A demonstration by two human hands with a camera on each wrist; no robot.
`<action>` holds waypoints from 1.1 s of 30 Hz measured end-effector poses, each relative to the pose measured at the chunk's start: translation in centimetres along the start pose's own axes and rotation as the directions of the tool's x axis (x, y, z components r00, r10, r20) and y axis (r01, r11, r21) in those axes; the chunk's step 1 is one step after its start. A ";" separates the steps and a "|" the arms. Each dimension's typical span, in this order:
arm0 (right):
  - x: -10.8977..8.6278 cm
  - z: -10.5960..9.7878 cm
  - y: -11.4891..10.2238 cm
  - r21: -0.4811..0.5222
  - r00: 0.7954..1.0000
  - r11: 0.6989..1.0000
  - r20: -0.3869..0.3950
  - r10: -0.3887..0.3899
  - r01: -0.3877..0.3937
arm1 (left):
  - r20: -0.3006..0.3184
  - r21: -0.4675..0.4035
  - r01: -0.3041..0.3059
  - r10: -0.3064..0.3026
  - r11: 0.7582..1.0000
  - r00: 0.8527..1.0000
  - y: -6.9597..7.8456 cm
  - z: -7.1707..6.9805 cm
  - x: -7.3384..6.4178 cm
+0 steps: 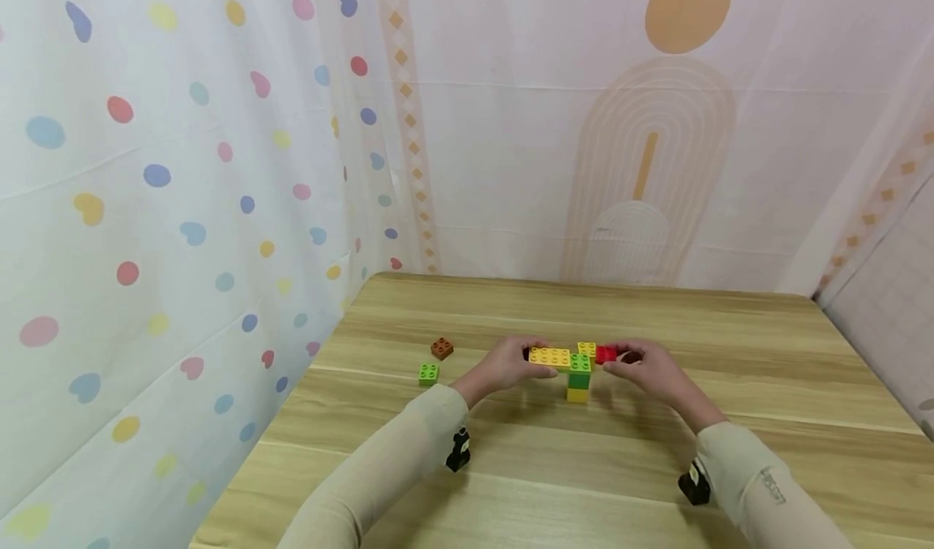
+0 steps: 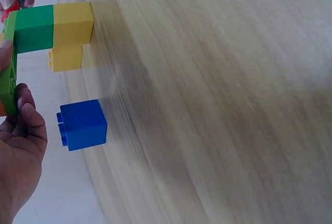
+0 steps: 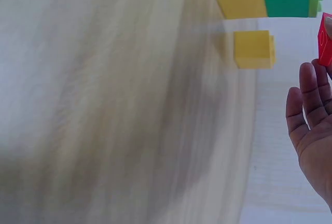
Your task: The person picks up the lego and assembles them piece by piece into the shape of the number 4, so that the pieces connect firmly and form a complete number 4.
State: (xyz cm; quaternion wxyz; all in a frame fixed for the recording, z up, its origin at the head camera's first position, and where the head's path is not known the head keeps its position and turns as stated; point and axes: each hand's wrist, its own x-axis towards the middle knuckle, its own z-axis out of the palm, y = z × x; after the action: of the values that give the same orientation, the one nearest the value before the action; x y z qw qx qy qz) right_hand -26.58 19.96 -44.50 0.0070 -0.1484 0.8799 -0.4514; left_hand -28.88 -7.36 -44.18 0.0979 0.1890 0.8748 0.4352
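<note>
A block tower stands on the table, with a yellow block (image 2: 72, 24) at the bottom and a green block (image 2: 34, 29) on it. Across the top runs a long light green brick (image 2: 7, 85), overhanging to the left, with a long orange-yellow brick (image 1: 550, 358) on it. My left hand (image 1: 511, 364) pinches the overhanging end of these two long bricks. Right of the tower, my right hand (image 1: 653, 369) pinches a small red brick (image 1: 606, 355) between thumb and fingers, raised above the table. Behind the tower stands a separate yellow block (image 3: 253, 50).
A blue block (image 2: 83, 124) sits beyond the left hand, hidden in the head view. Farther left on the wooden table (image 1: 584, 468) lie a brown brick (image 1: 442, 349) and a small light green brick (image 1: 429, 374). A patterned curtain (image 1: 496, 168) hangs behind the table.
</note>
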 end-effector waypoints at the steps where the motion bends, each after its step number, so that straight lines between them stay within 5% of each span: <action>1: 0.1 0.0 -0.2 -0.003 1.000 1.000 0.002 -0.007 0.007 | 0.001 0.002 -0.001 0.001 1.000 1.000 0.0 0.0 0.0; 33: 1.2 0.9 -2.5 -0.035 0.987 0.994 0.129 -0.096 0.101 | 0.018 0.041 -0.017 0.016 0.999 1.000 -0.3 -0.2 0.4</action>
State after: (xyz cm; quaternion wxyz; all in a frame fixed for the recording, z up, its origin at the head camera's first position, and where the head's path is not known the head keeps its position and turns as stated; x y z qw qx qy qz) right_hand -26.98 17.51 -42.87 0.0378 -0.2202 0.8784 -0.4224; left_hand -29.44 -7.49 -44.25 0.0981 0.2018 0.8811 0.4164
